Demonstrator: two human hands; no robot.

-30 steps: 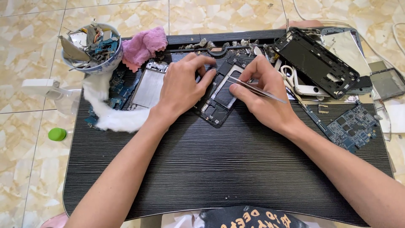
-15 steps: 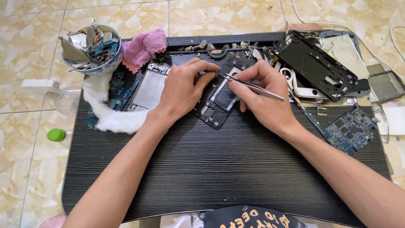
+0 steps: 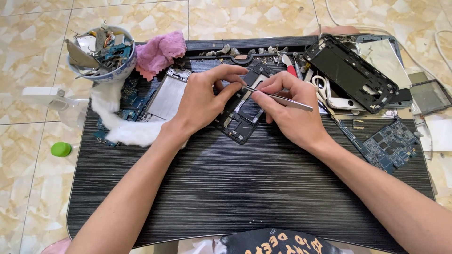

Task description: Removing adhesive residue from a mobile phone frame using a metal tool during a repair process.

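The black phone frame lies tilted just above the middle of the picture, on my dark wood-grain tray table. It sits under and between my two hands. My left hand rests on its left edge, thumb and forefinger pinched narrow above its upper part. My right hand is closed around thin metal tweezers, whose tip meets my left fingertips over the frame.

At upper left stands a blue-and-white bowl full of scrap parts, a pink cloth just beside it. A green bottle cap lies at the left edge, on the floor. A blue circuit board lies at right, below a black phone back.
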